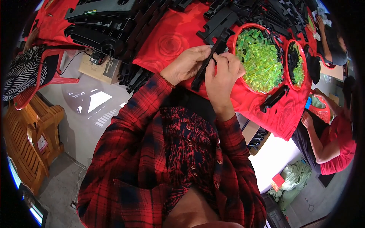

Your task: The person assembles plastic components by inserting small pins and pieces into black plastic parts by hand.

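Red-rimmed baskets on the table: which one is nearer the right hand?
The larger basket, just beside the right hand and heaped with yellow-green pieces. The smaller basket sits farther right, holding black pieces too.

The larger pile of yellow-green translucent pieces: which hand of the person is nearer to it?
Right. The right hand is just left of the yellow-green pieces; the left hand is farther left. Both are at the black plastic bar.

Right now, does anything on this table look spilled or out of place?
I see no clear spill or damage. One black part lies alone on the red tablecloth, near the green pieces; it stands out mildly because it's apart from the heap of black parts and the black bar you're holding.
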### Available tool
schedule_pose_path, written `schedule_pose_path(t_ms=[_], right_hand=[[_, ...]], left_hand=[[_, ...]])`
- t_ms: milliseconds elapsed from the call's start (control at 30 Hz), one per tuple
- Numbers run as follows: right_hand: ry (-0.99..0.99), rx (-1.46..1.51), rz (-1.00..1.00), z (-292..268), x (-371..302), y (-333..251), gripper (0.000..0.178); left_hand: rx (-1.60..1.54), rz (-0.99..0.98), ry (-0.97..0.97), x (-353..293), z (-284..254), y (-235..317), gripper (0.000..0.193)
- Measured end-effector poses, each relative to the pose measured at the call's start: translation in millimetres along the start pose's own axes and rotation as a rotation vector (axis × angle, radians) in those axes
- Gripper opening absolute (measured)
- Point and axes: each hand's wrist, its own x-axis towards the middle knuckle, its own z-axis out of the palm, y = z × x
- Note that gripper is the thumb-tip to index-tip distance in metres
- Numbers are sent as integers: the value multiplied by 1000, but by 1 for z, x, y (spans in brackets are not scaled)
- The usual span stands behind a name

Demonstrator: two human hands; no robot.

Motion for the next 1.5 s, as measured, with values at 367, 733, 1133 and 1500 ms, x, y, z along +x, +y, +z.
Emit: schedule_pose_path(t_ms=[367,733,1133,1500], right_hand=[[-1,53,84,-2,-10,4,28],[-17,-172,-41,0,0,-7,26],[-18,299,252,-16,19,0,25],[-141,520,450,-17,21,2,14]], left_hand=[[-18,-30,-25,7,8,9,29],[16,-1,-35,1,8,7,29],[5,21,-26,6,14,6,30],[-8,42,94,4,13,6,28]])
